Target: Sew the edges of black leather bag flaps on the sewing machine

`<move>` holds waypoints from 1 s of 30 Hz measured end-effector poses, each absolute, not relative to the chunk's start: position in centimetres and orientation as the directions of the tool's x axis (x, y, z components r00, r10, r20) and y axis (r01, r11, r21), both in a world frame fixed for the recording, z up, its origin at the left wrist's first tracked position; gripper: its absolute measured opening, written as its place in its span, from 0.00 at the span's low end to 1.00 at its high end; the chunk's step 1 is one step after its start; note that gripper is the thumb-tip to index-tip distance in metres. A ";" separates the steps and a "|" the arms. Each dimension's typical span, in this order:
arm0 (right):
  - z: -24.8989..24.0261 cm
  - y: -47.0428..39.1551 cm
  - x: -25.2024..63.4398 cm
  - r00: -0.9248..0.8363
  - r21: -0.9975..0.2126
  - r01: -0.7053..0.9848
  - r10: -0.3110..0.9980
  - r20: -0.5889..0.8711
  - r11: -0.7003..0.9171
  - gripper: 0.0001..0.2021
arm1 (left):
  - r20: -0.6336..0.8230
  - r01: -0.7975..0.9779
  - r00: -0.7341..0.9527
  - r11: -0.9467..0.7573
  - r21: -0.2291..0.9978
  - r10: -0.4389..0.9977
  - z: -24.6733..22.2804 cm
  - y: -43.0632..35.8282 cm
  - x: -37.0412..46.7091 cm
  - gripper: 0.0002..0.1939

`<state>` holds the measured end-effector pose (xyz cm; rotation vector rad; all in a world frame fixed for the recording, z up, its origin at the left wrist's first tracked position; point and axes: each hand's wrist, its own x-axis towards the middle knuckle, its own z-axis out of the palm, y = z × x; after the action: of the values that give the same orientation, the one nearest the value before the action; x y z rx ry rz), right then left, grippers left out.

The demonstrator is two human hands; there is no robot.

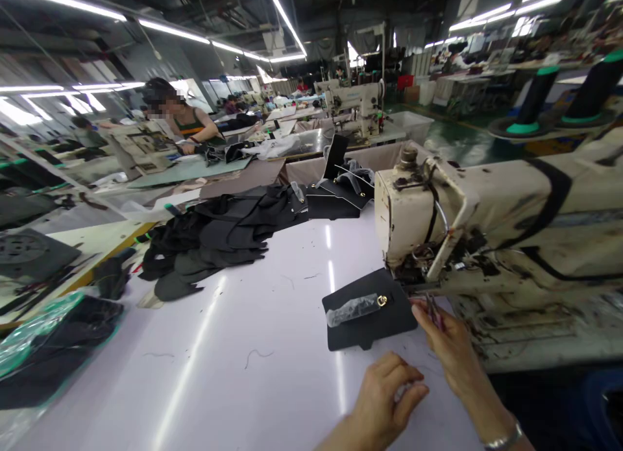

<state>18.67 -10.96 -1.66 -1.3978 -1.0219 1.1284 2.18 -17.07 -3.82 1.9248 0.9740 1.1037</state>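
Observation:
A black flat piece lies on the white tabletop under the head of the sewing machine. On it sit a gold ring fitting and a strip in clear wrap. My right hand is at the piece's right edge, fingers closed around small pinkish snips. Just below the piece, my left hand hovers with curled fingers and thumb near each other; whether anything small is between them is hidden.
A heap of black cut pieces covers the table's back left. More black pieces with wrapped strips lie behind. A plastic-wrapped bundle sits at the left. Another person works at a machine beyond. Thread cones stand right.

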 end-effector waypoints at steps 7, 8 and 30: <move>-2.4 -11.3 19.4 0.087 -0.979 -0.007 0.975 -0.205 -0.205 0.25 | -0.178 -0.353 0.206 0.242 0.904 0.962 -9.4 -14.5 6.2 0.40; -2.5 -11.3 19.5 0.068 -0.978 -0.017 0.976 -0.209 -0.208 0.25 | -0.179 -0.372 0.176 0.234 0.898 0.968 -9.6 -14.1 6.5 0.40; 0.1 -11.9 18.4 -0.079 -0.962 -0.201 0.982 -0.172 -0.184 0.21 | -0.140 -0.312 -0.218 0.067 0.948 0.966 -5.5 -14.1 7.1 0.22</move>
<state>18.36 -11.85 0.08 -1.1500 -1.0050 1.4768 7.13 -14.11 -5.48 0.7802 1.1915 1.4291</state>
